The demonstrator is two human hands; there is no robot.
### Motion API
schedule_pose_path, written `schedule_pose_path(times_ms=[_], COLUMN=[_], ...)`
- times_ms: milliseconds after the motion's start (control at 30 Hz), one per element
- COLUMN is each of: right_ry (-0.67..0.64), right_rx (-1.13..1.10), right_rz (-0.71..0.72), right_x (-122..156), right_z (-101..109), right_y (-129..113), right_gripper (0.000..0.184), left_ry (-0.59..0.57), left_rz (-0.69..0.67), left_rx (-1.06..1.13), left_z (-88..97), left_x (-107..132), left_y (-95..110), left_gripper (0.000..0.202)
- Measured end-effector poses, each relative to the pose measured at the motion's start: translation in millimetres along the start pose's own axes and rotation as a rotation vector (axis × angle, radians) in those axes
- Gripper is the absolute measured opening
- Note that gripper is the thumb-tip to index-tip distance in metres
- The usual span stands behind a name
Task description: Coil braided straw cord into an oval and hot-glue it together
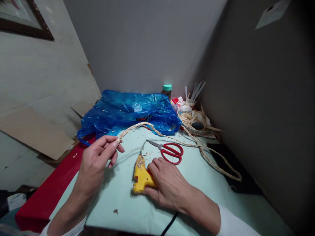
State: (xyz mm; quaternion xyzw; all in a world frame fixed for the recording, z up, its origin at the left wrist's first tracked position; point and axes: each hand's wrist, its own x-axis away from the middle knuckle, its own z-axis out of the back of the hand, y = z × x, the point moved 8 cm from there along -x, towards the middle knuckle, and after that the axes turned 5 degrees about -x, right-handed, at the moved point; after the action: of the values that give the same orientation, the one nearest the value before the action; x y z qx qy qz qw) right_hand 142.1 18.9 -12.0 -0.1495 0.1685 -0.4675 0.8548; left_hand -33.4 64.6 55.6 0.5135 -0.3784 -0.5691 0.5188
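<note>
Braided cord (pixel 134 126) sits pinched in left-hand grip (pixel 95 158).

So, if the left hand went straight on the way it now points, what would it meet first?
Past the pale braided cord it pinches, the left hand would probably meet the crumpled, shiny blue plastic bag first; depth is hard to judge, so it might pass above.
</note>
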Motion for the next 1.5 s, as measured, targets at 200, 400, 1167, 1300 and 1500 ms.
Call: schedule_pose_path(times_ms=[200,400,1167,1300,1500], right_ry=[0.062,0.685,0.614,0.534,0.557], right_rx=[-0.07,0.028,-0.417,-0.733,-1.238], right_rz=[0.041,0.1,-0.194,-0.295,-0.325], right_x=[3.5,11.8,-15.7,-28.0,-36.6], right_z=[19.3,130.8,102.1,70.8,53.6], right_y=[1.1,19.0,27.0,27.0,30.7], right_gripper=[0.025,0.027,0.027,0.029,0.018], left_ry=[-0.02,-0.055,0.116,0.112,0.023], left_rz=[-0.119,-0.182,-0.163,-0.076,0.146], left_rx=[-0.188,-0.323,-0.079,0.079,0.281], left_z=[-6.0,-20.1,-67.0,-71.1,-81.9], left_x=[2.1,9.2,-10.3,-8.6,-8.1], left_y=[21.7,37.1,9.2,0.0,-13.4], left_gripper=[0.017,0.014,0.01,0.012,0.02])
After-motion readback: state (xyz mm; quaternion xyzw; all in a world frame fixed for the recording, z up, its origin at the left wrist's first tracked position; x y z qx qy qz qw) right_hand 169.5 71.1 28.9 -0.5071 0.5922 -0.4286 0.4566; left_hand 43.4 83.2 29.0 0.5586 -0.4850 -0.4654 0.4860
